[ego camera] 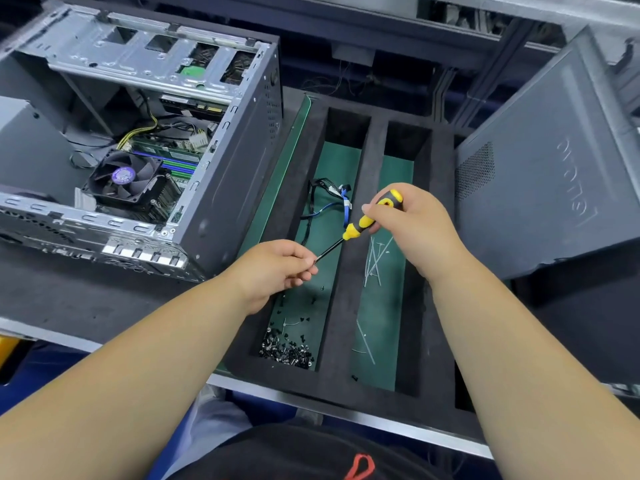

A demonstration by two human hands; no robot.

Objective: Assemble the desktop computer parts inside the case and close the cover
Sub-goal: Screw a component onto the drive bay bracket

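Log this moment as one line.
right hand grips screwdriver handle | left hand pinches its tip | case open | cover off

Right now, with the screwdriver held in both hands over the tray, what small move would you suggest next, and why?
Probably carry the screwdriver left to the open case. The right hand grips its yellow handle, while the left hand pinches the tip, seemingly seating a screw taken from the pile of screws below. The side cover is still off.
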